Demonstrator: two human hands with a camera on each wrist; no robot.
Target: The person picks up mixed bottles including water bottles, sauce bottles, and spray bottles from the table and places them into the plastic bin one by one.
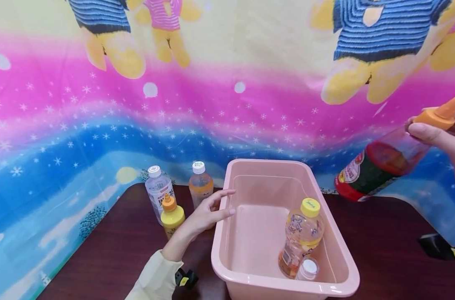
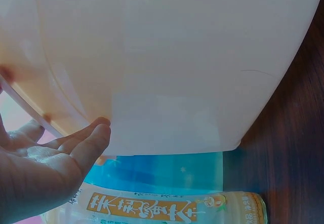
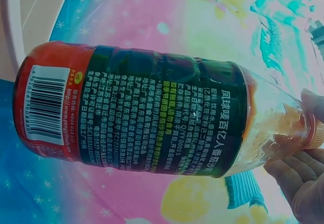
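My right hand grips a ketchup bottle around its neck, just below the orange nozzle cap. Tilted, with its base down and to the left, the bottle hangs in the air right of a pink plastic tub. Its dark label and barcode face the right wrist view. On the tub's left rim, my left hand holds on, thumb and index finger reaching over the edge. Other fingers lie against the outside wall in the left wrist view. A yellow-capped drink bottle and a small white-capped bottle stand inside the tub.
Left of the tub stand a clear white-capped bottle, a yellow squeeze bottle with an orange nozzle, and an orange drink bottle. They share a dark wooden table. A colourful printed cloth hangs behind.
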